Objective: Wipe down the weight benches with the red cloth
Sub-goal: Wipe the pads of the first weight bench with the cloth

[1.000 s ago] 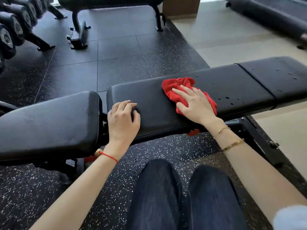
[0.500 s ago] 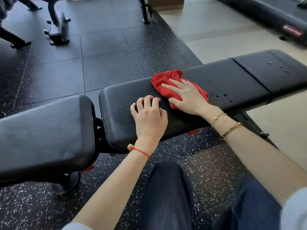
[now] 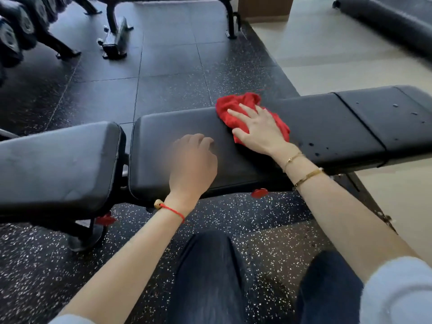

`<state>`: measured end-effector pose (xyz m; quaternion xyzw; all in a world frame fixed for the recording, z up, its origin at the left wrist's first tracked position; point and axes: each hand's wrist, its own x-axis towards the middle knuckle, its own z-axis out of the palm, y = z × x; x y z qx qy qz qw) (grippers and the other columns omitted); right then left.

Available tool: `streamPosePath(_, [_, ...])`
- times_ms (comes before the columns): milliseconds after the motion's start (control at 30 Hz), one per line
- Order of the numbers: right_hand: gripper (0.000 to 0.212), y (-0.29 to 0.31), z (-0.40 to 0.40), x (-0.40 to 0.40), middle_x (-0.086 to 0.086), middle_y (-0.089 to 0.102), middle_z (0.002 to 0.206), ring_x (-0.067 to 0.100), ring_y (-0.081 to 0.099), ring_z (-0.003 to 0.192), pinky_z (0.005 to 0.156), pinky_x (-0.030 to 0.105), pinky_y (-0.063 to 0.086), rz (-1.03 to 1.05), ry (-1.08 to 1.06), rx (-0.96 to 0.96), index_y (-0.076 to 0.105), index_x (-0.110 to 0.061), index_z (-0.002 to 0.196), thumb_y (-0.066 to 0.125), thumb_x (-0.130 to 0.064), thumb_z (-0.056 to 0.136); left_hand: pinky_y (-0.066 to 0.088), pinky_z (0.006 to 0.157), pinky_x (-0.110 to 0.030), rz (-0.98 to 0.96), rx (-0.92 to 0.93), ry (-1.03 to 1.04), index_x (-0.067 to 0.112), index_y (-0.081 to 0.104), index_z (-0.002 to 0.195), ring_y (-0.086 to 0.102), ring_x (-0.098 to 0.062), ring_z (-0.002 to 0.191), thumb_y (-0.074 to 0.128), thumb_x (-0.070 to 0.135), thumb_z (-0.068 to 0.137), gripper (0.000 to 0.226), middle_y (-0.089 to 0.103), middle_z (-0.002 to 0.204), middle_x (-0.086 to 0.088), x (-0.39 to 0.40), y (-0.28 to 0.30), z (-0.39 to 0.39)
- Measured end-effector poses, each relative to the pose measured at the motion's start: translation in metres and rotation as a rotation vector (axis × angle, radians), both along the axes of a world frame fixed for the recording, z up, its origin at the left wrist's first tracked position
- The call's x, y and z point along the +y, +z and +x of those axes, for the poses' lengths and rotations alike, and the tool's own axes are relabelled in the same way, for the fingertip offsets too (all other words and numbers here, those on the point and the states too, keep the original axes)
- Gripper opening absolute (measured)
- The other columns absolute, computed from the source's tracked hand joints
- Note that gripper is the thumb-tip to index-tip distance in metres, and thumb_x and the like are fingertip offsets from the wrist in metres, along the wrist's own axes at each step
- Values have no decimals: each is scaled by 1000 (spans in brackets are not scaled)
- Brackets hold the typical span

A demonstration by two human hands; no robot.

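On the middle pad of the bench (image 3: pixel 327 127), the right hand (image 3: pixel 259 130) is pressing flat on the red cloth (image 3: pixel 233 106).
The left hand (image 3: pixel 192 163), blurred and loosely curled, is holding nothing; the bunched cloth is risking skipping the droplets (image 3: pixel 314 149) to its right.

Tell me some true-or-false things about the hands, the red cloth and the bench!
1. The right hand presses flat on the red cloth. True.
2. The red cloth lies on the floor. False: it lies on the black bench pad.
3. The left hand is over the bench, away from the cloth. True, though it looks blurred.
4. The bench is dry all over. False: water drops sit to the right of the cloth.
5. The left wrist wears gold bracelets. False: it wears a red string; the gold bracelets are on the right wrist.
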<state>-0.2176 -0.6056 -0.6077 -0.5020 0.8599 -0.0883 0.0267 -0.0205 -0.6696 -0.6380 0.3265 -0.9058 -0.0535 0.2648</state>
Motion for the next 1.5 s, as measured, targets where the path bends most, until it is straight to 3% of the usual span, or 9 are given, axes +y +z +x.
streamPosePath(167, [55, -8, 17, 58, -5, 31, 159, 28, 25, 146, 122, 46, 12, -119, 244, 3, 37, -43, 146, 50, -43, 93, 39, 106, -42, -5, 59, 6, 19, 72, 112, 59, -25, 116, 56, 19, 87, 30, 69, 120, -1, 0, -2, 0])
streamPosePath(300, [54, -4, -40, 80, -5, 29, 160, 30, 24, 147, 123, 45, 10, -78, 137, -10, 35, -42, 147, 49, -43, 95, 43, 103, -45, 0, 41, 18, 17, 74, 112, 61, -27, 116, 59, 16, 88, 29, 71, 120, -5, 6, 1, -1])
streamPosePath(433, [55, 5, -81, 51, -3, 20, 163, 33, 18, 147, 123, 45, 5, 18, -34, -41, 29, -42, 150, 40, -47, 97, 46, 101, -48, 26, 43, 22, 16, 75, 111, 63, -29, 114, 61, 12, 87, 29, 71, 120, -6, 9, 4, -2])
streamPosePath(567, [55, -1, -50, 38, -4, 20, 163, 33, 18, 147, 123, 45, 7, 1, 91, -33, 28, -44, 149, 39, -49, 96, 46, 101, -48, 62, 17, 30, 17, 75, 113, 62, -28, 117, 58, 16, 87, 31, 70, 122, -6, 15, 12, -2])
streamPosePath(767, [57, -9, -24, 81, -7, 27, 160, 30, 23, 146, 123, 41, 9, -73, 332, -3, 32, -46, 147, 45, -47, 93, 45, 103, -49, 99, -16, 18, 18, 74, 116, 61, -26, 119, 52, 19, 87, 36, 70, 124, -4, 21, 25, 1])
streamPosePath(1100, [54, -1, -61, 54, -5, 24, 161, 34, 20, 146, 123, 45, 7, -44, 84, -14, 32, -43, 149, 40, -49, 95, 45, 104, -47, 70, -34, 19, 17, 74, 116, 61, -27, 118, 50, 22, 89, 36, 70, 123, -5, 18, 22, 0])
streamPosePath(1300, [56, -3, -11, 63, -7, 27, 160, 31, 22, 146, 122, 42, 9, -90, 278, -36, 34, -44, 147, 45, -48, 93, 46, 103, -44, 33, -81, -2, 13, 71, 119, 60, -27, 119, 50, 23, 89, 38, 68, 125, -7, 21, 22, -2])
streamPosePath(1500, [54, -11, -40, 106, -9, 33, 157, 28, 25, 146, 122, 39, 10, -163, 281, -36, 38, -45, 145, 47, -48, 92, 40, 111, -41, 77, -106, 60, 6, 64, 121, 54, -28, 123, 51, 34, 91, 43, 64, 126, -11, 31, 23, -22])
